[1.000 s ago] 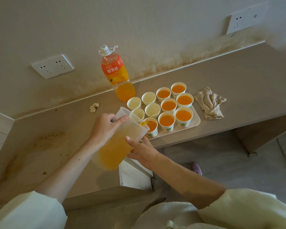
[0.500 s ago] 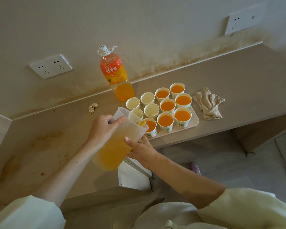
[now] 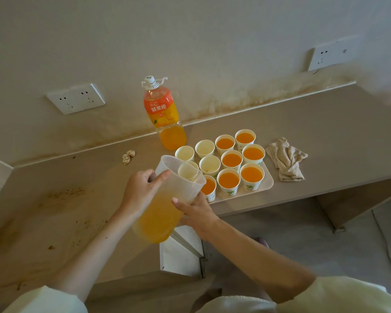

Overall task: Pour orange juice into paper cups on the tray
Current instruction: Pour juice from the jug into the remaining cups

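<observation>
Now the left hand (image 3: 142, 190) curls round the translucent plastic jug of orange juice (image 3: 161, 219), the right hand (image 3: 196, 213) clasping its side — tipped toward white paper cups (image 3: 231, 160) on the pale tray (image 3: 268, 182) at the front edge of the worktop (image 3: 325, 132).

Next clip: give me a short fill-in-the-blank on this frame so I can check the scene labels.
1. The left hand and right hand both hold a translucent pitcher of ____ juice.
2. On the tray, ____ paper cups visibly hold juice.
3. The crumpled cloth lies on the counter to the ____ of the tray.
4. The juice bottle stands ____ behind the tray.

Missing words: orange; seven; right; upright.
</observation>
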